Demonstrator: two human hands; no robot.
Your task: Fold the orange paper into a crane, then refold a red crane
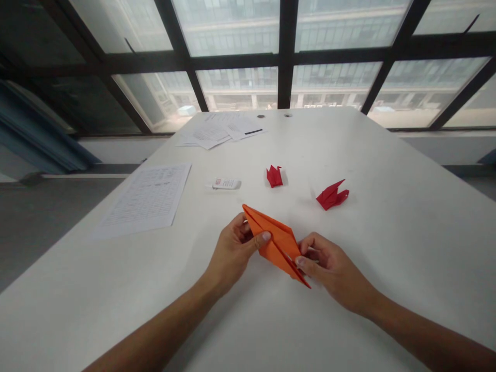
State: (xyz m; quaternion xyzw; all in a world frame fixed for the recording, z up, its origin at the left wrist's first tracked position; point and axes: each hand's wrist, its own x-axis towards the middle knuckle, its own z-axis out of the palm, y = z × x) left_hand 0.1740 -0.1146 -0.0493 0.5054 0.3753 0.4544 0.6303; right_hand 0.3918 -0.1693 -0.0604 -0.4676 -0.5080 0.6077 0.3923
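A folded sheet of orange origami paper (277, 240), shaped like a long diamond with a slit along its middle, is held above the table between both hands. My left hand (236, 248) pinches its left side, thumb on top and fingers beneath. At the lower right, my right hand (329, 268) grips the edge beside the split point between thumb and fingers. The fingers under the paper are partly hidden. Beyond it stand a small red paper crane (274, 176) and, farther right, a larger red folded paper piece (332, 195) with pointed flaps.
On the white table (406, 222) lies a white glue tube (225, 184), left of the small crane. A written sheet (145, 199) rests near the left edge. Several loose papers (217, 132) and a dark pen-like strip (253, 132) are at the far end, before the windows.
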